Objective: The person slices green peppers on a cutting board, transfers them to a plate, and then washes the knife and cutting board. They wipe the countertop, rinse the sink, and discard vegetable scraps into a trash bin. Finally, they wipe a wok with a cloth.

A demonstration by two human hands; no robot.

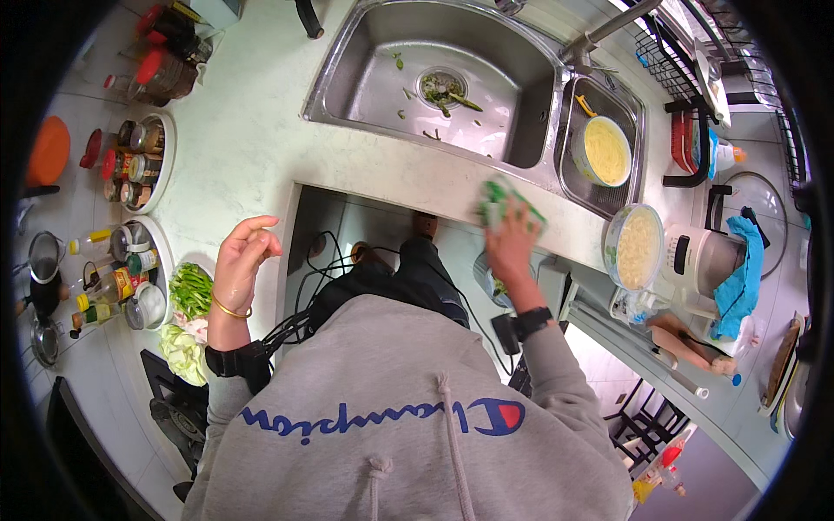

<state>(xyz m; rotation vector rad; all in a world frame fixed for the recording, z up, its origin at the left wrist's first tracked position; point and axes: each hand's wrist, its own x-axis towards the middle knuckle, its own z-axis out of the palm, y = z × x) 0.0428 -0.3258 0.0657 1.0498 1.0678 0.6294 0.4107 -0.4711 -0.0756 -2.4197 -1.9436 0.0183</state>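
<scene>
My right hand (pixel 515 251) grips a green and white cloth (pixel 505 202) against the pale countertop's front edge, just below the sink; both are blurred by motion. Over the left stretch of countertop (pixel 241 156), my left hand (pixel 242 264) hovers with loosely bent fingers and nothing in it. A gold bangle (pixel 231 309) circles that wrist. The large steel sink basin (pixel 365 78) has green vegetable scraps (pixel 446 91) around its drain and on its floor. In the small side basin (pixel 596 198) stands a bowl of yellow shreds (pixel 607 153) in liquid.
A bowl of pale shreds (pixel 638 247) stands at the counter's right edge, by a white appliance (pixel 690 260) with a blue cloth (pixel 739 273). Chopped greens (pixel 191 288), jars (pixel 146 137) and bottles (pixel 111 286) line the left. Black cables (pixel 326 260) hang near my legs.
</scene>
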